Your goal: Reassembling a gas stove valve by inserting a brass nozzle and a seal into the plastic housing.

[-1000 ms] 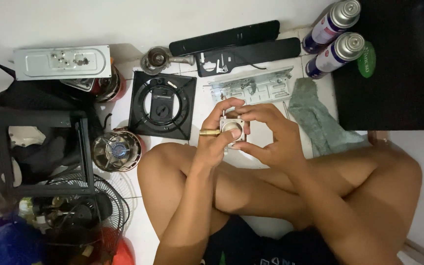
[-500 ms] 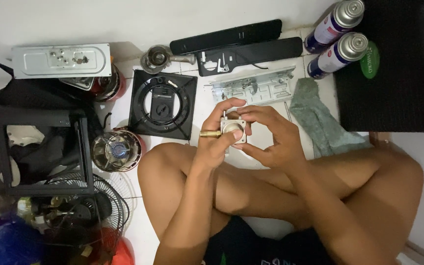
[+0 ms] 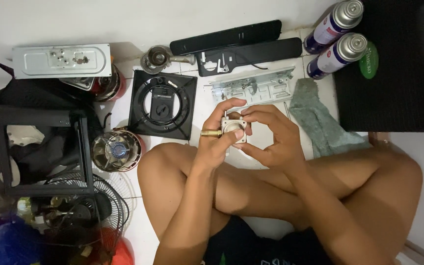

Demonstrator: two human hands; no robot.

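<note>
You sat cross-legged on the white floor and held a small square metal valve body (image 3: 233, 128) with a round face just below the perforated metal bracket (image 3: 252, 88). Your left hand (image 3: 218, 136) was curled around its brass fitting (image 3: 211, 133), thumb and fingers closed on the part. Your right hand (image 3: 271, 138) cupped it from the other side, fingertips pinched on its edge. Left of the bracket lay the black square burner plate (image 3: 162, 107); right of it, a grey cloth (image 3: 316, 118) and two spray cans (image 3: 337, 37). Above the bracket lay two black panels (image 3: 236, 41).
</note>
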